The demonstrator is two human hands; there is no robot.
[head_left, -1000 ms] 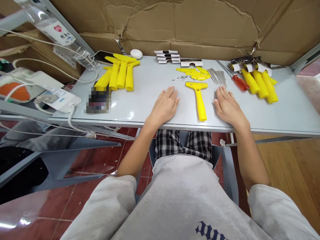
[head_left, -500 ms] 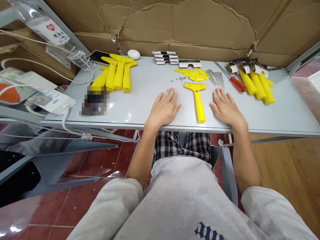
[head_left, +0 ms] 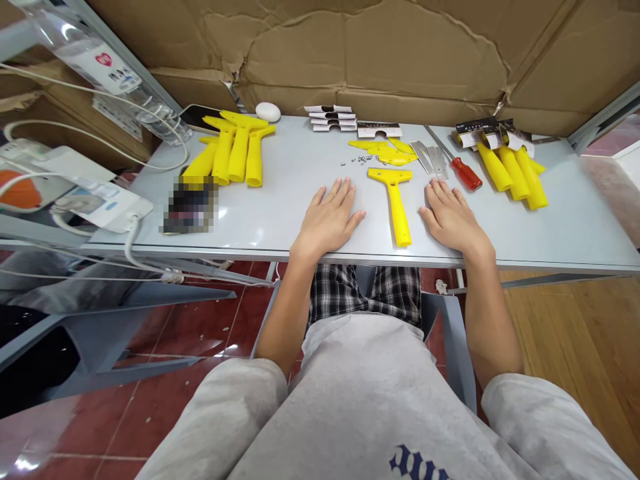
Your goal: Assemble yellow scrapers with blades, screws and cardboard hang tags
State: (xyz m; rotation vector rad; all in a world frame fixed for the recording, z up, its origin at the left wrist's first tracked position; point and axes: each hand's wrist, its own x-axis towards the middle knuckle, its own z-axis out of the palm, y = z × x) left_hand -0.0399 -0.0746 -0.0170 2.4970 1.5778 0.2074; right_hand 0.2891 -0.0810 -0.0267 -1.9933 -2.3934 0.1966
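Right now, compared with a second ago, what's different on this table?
The red screwdriver has shifted left, nearer the metal blades. The left hand and right hand have spread their thumbs slightly towards the yellow handle between them. Nothing was picked up or let go; both hands stay flat on the table.

The grey shirt (head_left: 350, 393) has 2 short sleeves (head_left: 225, 413) and navy lettering (head_left: 417, 464); the bottoms (head_left: 331, 293) are plaid.

Pale grey tabletop (head_left: 280, 220), glossy. Lone yellow handle (head_left: 399, 213) near the front edge; behind it, flat yellow pieces (head_left: 397, 157), small metal bits (head_left: 363, 160), thin metal plates (head_left: 423, 158). Red-handled screwdriver (head_left: 466, 175) farther right.
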